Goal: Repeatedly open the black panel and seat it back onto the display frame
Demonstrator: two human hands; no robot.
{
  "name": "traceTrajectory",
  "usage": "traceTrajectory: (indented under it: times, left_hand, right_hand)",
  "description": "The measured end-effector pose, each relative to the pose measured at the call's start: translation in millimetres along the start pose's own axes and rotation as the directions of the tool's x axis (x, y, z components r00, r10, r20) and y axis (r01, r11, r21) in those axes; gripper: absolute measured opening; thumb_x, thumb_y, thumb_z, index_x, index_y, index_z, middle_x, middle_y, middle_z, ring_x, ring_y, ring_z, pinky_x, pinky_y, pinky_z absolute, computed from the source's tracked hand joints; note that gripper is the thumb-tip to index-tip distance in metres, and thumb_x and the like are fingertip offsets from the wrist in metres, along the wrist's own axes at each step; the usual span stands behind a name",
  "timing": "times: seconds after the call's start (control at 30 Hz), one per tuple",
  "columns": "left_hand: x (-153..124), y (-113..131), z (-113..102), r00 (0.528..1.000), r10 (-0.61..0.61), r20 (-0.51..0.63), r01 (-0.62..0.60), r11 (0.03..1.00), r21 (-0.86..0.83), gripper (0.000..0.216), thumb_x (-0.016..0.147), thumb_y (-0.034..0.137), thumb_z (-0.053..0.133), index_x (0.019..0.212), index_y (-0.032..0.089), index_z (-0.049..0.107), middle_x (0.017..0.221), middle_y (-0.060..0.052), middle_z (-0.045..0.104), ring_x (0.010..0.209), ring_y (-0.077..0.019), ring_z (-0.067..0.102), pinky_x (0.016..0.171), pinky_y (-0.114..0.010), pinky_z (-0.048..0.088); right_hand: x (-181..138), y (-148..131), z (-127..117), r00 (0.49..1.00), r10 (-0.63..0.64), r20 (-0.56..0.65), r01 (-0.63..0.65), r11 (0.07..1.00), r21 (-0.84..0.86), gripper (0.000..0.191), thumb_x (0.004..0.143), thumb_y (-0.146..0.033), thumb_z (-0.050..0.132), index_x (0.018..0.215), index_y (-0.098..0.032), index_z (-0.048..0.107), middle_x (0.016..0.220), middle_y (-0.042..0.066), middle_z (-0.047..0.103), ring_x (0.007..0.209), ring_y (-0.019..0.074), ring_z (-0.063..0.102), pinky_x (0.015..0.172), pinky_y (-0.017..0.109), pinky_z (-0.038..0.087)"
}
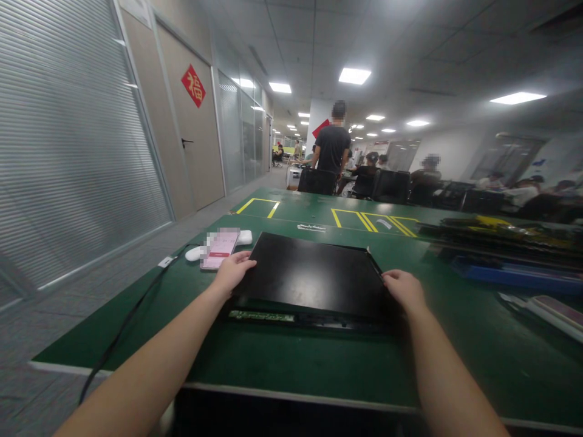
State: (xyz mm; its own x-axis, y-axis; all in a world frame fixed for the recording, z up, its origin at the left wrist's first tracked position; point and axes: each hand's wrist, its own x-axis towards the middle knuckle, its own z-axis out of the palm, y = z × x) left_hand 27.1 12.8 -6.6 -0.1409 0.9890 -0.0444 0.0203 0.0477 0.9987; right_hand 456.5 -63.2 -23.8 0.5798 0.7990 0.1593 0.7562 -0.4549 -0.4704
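Note:
A flat black display panel (314, 273) lies in front of me over the green table, its glossy face up. Its left edge is gripped by my left hand (232, 273), fingers closed at the rim. On the opposite edge, my right hand (405, 288) pinches the panel's side. Along the near edge, a green circuit board strip (262, 316) shows beside a dark frame bar (339, 322). The panel's underside is hidden, so I cannot tell how far it is lifted.
On the left lie a phone (221, 249), a white mouse-like object (195, 254) and a black cable (132, 315). A thin strip (311, 228) lies behind the panel. Dark parts (483, 233) and a blue tray (514, 274) are at right. A person (333, 149) stands beyond the table.

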Motion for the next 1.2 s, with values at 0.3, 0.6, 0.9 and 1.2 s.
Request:
traceTrajectory:
  times: [0.3, 0.6, 0.9, 1.2]
  left_hand:
    - [-0.3, 1.5, -0.6, 0.999, -0.026, 0.021, 0.027, 0.998, -0.062, 0.024, 0.068, 0.011, 0.071, 0.091, 0.015, 0.071, 0.078, -0.006, 0.076, 0.08, -0.0228, 0.073, 0.074, -0.031, 0.058]
    - [2.7, 1.4, -0.4, 0.995, -0.093, 0.037, 0.098, 0.98, -0.176, 0.025, 0.067, 0.006, 0.072, 0.091, 0.015, 0.07, 0.074, -0.006, 0.075, 0.07, -0.0203, 0.072, 0.07, -0.03, 0.058]
    - [2.2, 2.2, -0.7, 0.995, -0.089, 0.045, 0.096, 0.974, -0.205, 0.024, 0.069, 0.004, 0.069, 0.092, 0.013, 0.07, 0.082, -0.006, 0.076, 0.067, -0.0175, 0.071, 0.07, -0.028, 0.057]
    - [0.8, 1.7, 0.5, 0.999, -0.045, 0.003, 0.045, 0.99, -0.133, 0.021, 0.069, 0.005, 0.073, 0.088, 0.015, 0.07, 0.077, -0.005, 0.075, 0.073, -0.0191, 0.072, 0.077, -0.03, 0.057]
  right_hand:
    - [-1.4, -2.2, -1.6, 1.0, -0.016, 0.005, 0.016, 1.0, -0.014, 0.033, 0.077, -0.034, 0.05, 0.094, -0.024, 0.077, 0.09, 0.007, 0.075, 0.082, 0.0232, 0.066, 0.067, 0.029, 0.045]
    - [-2.7, -3.3, -2.5, 1.0, -0.017, 0.0, 0.017, 1.0, -0.016, 0.033, 0.078, -0.033, 0.051, 0.096, -0.025, 0.077, 0.095, 0.006, 0.075, 0.087, 0.0244, 0.068, 0.066, 0.029, 0.045]
    - [-2.4, -3.3, -2.5, 1.0, -0.008, 0.011, 0.009, 1.0, -0.029, 0.035, 0.078, -0.033, 0.05, 0.097, -0.024, 0.077, 0.098, 0.006, 0.075, 0.091, 0.0248, 0.067, 0.069, 0.03, 0.046]
    - [-3.1, -3.6, -2.1, 1.0, -0.019, 0.001, 0.019, 1.0, -0.024, 0.035, 0.076, -0.033, 0.051, 0.097, -0.025, 0.078, 0.097, 0.006, 0.075, 0.089, 0.0246, 0.067, 0.069, 0.03, 0.046]
